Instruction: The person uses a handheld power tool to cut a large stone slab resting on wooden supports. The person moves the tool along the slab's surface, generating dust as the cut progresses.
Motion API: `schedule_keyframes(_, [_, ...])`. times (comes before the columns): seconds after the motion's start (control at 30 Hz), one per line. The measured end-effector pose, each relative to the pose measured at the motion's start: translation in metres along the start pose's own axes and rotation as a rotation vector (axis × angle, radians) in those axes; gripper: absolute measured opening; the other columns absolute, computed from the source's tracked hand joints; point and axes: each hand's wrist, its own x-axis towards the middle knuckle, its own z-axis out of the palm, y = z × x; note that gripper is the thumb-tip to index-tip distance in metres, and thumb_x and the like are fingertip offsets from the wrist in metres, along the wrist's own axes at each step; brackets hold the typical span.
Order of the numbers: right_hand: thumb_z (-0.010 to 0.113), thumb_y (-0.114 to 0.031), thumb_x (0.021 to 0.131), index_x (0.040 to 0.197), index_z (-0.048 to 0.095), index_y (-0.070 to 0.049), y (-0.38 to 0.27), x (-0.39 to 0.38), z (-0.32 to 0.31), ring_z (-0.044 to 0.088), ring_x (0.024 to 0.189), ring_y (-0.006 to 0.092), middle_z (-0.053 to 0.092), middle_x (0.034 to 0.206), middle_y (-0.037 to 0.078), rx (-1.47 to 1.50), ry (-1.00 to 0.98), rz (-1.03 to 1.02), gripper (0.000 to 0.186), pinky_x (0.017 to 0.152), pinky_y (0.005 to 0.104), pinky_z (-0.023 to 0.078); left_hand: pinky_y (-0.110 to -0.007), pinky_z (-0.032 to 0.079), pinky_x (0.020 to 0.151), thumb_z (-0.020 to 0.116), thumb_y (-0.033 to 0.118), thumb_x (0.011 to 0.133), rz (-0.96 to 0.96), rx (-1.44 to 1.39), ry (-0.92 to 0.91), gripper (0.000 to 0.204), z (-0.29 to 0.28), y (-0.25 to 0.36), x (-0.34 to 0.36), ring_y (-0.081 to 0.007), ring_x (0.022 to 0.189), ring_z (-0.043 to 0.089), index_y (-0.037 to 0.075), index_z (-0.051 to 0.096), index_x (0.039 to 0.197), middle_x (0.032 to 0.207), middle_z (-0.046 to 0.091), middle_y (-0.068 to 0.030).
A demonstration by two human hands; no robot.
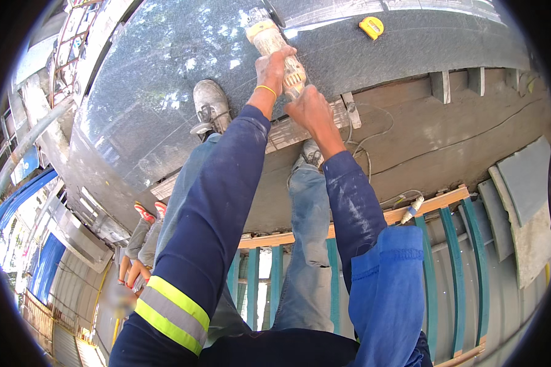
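Both hands hold a dusty yellow-and-white angle grinder (269,41) with a dark disc (273,13) at its far end. My left hand (272,76), with a yellow band at the wrist, wraps round the grinder's body. Behind it, my right hand (312,113) is closed on the rear end of the tool. The grinder is over a large polished dark stone slab (153,79); whether the disc touches the stone cannot be made out. To the right on the slab lies a yellow tape measure (371,27). My left shoe (211,101) stands on the slab.
A cable (364,150) loops below my right hand, near a pale plug connector (412,209). Green slats (431,275) on a wooden frame lie below. Stone offcuts (523,183) lean at right. Another person (144,244) sits at lower left. Brackets (439,87) support the slab's edge.
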Motion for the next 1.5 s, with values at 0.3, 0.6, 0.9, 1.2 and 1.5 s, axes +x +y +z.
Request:
schedule_keyframes(0.3, [0.07, -0.018, 0.077, 0.099, 0.062, 0.01, 0.007, -0.022, 0.003, 0.068, 0.095, 0.0499, 0.069, 0.096, 0.035, -0.028, -0.023, 0.034, 0.037, 0.085, 0.0545, 0.053, -0.043, 0.059, 0.057, 0.075, 0.019, 0.08, -0.038, 0.017, 0.001, 0.028, -0.006, -0.018, -0.012, -0.0245, 0.064, 0.067, 0.005, 0.06, 0.099, 0.079, 0.063, -0.0094])
schedule_keyframes(0.6, [0.069, -0.017, 0.077, 0.098, 0.062, 0.009, 0.005, -0.006, 0.005, 0.069, 0.095, 0.0496, 0.069, 0.097, 0.035, -0.015, 0.006, 0.026, 0.035, 0.085, 0.0544, 0.054, -0.042, 0.059, 0.058, 0.075, 0.019, 0.08, 0.007, 0.009, -0.005, 0.03, 0.0, -0.007, -0.006, -0.024, 0.064, 0.067, 0.004, 0.06, 0.101, 0.08, 0.064, -0.0091])
schedule_keyframes(0.9, [0.071, -0.019, 0.076, 0.096, 0.062, 0.01, 0.011, -0.016, 0.011, 0.069, 0.091, 0.0505, 0.068, 0.092, 0.036, -0.009, 0.035, 0.001, 0.036, 0.081, 0.0554, 0.054, -0.04, 0.059, 0.058, 0.075, 0.017, 0.079, 0.002, -0.005, 0.01, 0.029, -0.003, -0.013, -0.021, -0.0235, 0.064, 0.067, 0.003, 0.062, 0.1, 0.08, 0.065, -0.0098])
schedule_keyframes(1.2, [0.071, -0.02, 0.077, 0.101, 0.061, 0.009, 0.006, -0.007, 0.011, 0.068, 0.095, 0.0497, 0.069, 0.098, 0.035, -0.033, -0.016, 0.051, 0.039, 0.085, 0.0546, 0.053, -0.039, 0.059, 0.057, 0.076, 0.015, 0.078, 0.033, 0.0, 0.043, 0.028, 0.003, 0.001, -0.029, -0.0231, 0.065, 0.068, 0.001, 0.065, 0.1, 0.082, 0.067, -0.0103])
schedule_keyframes(1.5, [0.071, -0.021, 0.077, 0.098, 0.062, 0.01, 0.001, 0.009, 0.011, 0.068, 0.096, 0.0498, 0.069, 0.098, 0.036, 0.005, -0.025, 0.015, 0.039, 0.085, 0.0537, 0.053, -0.039, 0.058, 0.057, 0.075, 0.017, 0.079, 0.056, 0.015, 0.01, 0.028, 0.003, 0.011, -0.018, -0.0226, 0.065, 0.068, 0.001, 0.065, 0.101, 0.081, 0.067, -0.0098])
